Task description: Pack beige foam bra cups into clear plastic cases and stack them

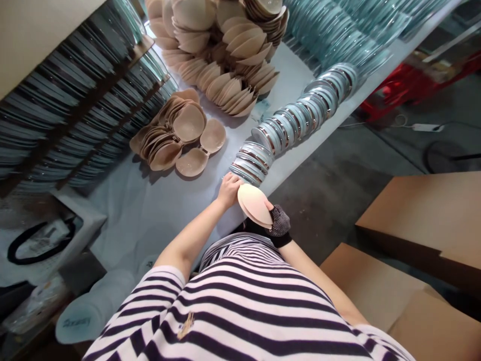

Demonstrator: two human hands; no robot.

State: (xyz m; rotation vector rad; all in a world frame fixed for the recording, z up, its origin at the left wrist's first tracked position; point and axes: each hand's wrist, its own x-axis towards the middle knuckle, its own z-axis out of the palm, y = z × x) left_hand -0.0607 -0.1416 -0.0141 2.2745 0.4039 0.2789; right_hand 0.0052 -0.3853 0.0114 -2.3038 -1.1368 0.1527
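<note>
My right hand [278,219], in a dark dotted fingerless glove, grips a pair of beige bra cups [254,204] laid one against the other. The thumb lies on the upper cup. My bare left hand [229,189] is at the near end of a row of round clear plastic shells [252,163] with shiny copper-coloured edges. Its fingers are bent against the end shell, close to the cups' left edge; what they pinch, if anything, is hidden. Left of the row, an opened pair of beige bra cups [192,162] joined by a small clasp rests on the table.
A pile of beige cups [165,133] lies to the left, with a larger heap [233,85] behind it. Stacked clear plastic shells [338,30] fill the far right of the white table [150,205]. Packed cartons [75,85] stand left; cardboard boxes [424,210] stand right.
</note>
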